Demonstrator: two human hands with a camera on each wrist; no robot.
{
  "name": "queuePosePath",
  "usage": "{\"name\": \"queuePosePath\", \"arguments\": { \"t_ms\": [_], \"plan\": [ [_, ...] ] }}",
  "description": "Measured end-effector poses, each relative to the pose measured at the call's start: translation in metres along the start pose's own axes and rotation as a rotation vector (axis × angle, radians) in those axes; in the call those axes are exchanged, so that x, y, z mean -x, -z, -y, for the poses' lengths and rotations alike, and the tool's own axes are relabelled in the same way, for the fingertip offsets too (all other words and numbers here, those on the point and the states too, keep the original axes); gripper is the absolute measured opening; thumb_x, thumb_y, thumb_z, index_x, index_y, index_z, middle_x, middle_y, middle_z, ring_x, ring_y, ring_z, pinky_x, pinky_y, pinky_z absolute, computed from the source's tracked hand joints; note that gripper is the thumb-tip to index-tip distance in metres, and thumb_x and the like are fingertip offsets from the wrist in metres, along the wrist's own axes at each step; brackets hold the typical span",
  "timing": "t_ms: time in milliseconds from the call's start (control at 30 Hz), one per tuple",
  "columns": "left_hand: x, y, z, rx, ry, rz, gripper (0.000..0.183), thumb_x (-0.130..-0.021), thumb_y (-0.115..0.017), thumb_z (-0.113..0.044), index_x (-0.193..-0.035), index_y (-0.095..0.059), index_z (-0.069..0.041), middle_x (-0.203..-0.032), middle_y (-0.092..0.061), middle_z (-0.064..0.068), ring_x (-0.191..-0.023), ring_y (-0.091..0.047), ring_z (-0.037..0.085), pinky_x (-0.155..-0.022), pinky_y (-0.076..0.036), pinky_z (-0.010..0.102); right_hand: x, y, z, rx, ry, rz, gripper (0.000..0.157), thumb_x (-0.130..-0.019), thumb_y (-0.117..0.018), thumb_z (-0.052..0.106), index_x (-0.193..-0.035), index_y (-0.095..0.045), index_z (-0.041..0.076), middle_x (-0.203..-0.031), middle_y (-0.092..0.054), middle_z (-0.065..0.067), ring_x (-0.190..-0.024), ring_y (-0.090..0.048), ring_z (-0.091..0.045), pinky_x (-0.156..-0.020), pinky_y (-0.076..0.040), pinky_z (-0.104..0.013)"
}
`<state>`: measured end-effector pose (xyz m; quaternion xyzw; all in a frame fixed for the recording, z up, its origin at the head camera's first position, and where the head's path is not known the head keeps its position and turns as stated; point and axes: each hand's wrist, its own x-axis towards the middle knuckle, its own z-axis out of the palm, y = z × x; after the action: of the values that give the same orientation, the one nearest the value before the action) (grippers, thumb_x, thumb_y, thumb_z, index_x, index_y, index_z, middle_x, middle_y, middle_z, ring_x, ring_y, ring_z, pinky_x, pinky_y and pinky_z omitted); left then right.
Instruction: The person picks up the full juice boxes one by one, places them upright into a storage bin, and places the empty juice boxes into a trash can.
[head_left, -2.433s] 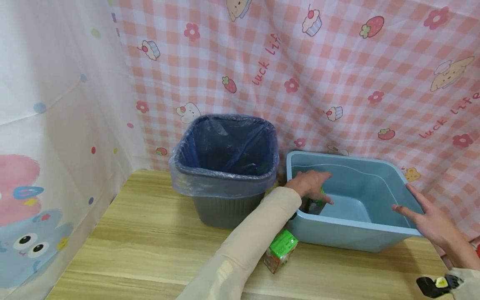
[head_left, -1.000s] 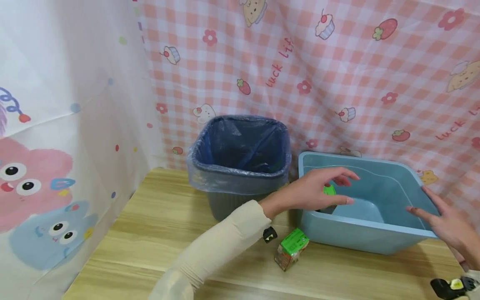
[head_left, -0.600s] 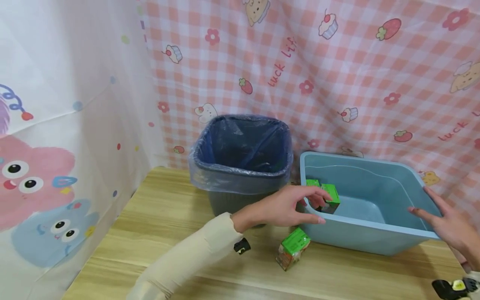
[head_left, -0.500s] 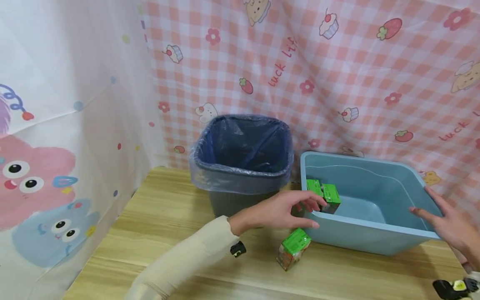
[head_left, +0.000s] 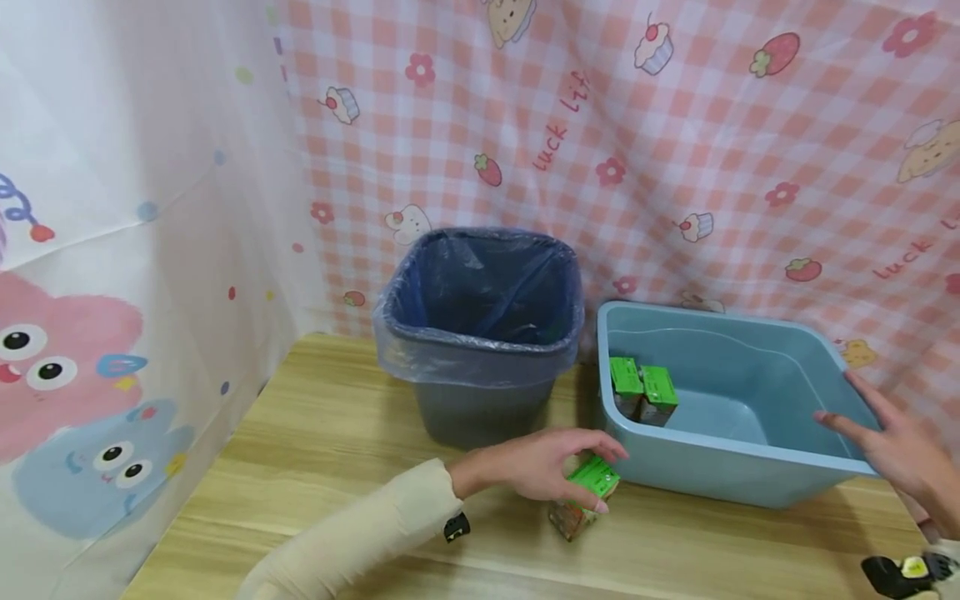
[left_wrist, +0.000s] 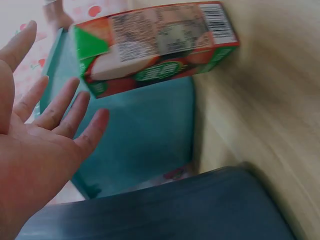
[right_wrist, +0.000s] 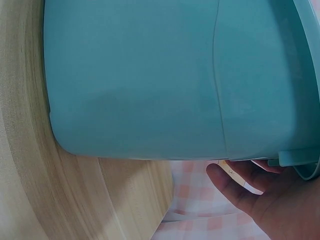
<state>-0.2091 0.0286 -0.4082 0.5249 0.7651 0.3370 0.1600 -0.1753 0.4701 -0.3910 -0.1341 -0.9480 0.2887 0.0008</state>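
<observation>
A small drink carton (head_left: 570,517) with a green top and a printed orange-red side rests on the table in front of the blue-grey tub (head_left: 712,471). My left hand (head_left: 551,462) is right at it, thumb and fingers spread on either side of its top. In the left wrist view, the fingers (left_wrist: 92,131) are extended beside the carton (left_wrist: 160,45), whose barcode end shows. My right hand (head_left: 892,442) rests at the tub's right rim, thumb reaching over the opening. The right wrist view shows that hand (right_wrist: 270,200) low beside the tub wall (right_wrist: 140,80), some fingers hidden behind it.
Two similar green-topped cartons, the left one (head_left: 626,385) and the right one (head_left: 657,393), stand in the tub's left end. A dark bin (head_left: 480,408) with a clear bluish liner stands left of the tub. Behind hangs a checked pink curtain (head_left: 450,125). Wooden tabletop (head_left: 315,417) lies underneath.
My left hand has come out of the tub and moved down and left to the carton on the table, uncovering the two cartons inside. The right hand has stayed at the rim.
</observation>
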Motion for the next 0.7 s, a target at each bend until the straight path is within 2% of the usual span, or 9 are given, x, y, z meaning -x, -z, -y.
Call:
{"name": "queuePosePath", "arguments": {
  "t_ms": [233, 467, 700],
  "plan": [
    [-0.003, -0.012, 0.009, -0.057, 0.004, 0.07, 0.074, -0.081, -0.082, -0.037, -0.144, -0.046, -0.022, -0.124, -0.058, -0.008, -0.105, -0.05, -0.002, -0.087, -0.042, 0.01, 0.0, 0.0, -0.002, 0.007, 0.032, -0.001, 0.089, -0.102, -0.047, 0.047, -0.156, 0.013, 0.01, -0.154, 0.013, -0.039, -0.131, -0.003, -0.071, -0.094, -0.016, -0.082],
    [-0.007, -0.016, 0.013, -0.028, 0.03, 0.124, 0.081, -0.08, -0.083, -0.038, -0.148, -0.041, -0.022, -0.117, -0.055, -0.009, -0.104, -0.049, -0.002, -0.087, -0.042, 0.011, 0.0, 0.001, -0.001, -0.009, 0.023, 0.011, 0.088, -0.102, -0.046, 0.046, -0.155, 0.014, 0.011, -0.153, 0.01, -0.041, -0.127, -0.012, -0.074, -0.091, -0.022, -0.082],
    [-0.009, -0.016, 0.014, -0.021, 0.034, 0.151, 0.087, -0.078, -0.086, -0.031, -0.15, -0.038, -0.021, -0.114, -0.054, -0.01, -0.104, -0.047, -0.001, -0.087, -0.042, 0.012, 0.002, 0.002, 0.0, -0.013, 0.024, 0.011, 0.088, -0.102, -0.047, 0.046, -0.156, 0.014, 0.012, -0.153, 0.009, -0.041, -0.128, -0.01, -0.073, -0.092, -0.02, -0.082]
  ]
}}
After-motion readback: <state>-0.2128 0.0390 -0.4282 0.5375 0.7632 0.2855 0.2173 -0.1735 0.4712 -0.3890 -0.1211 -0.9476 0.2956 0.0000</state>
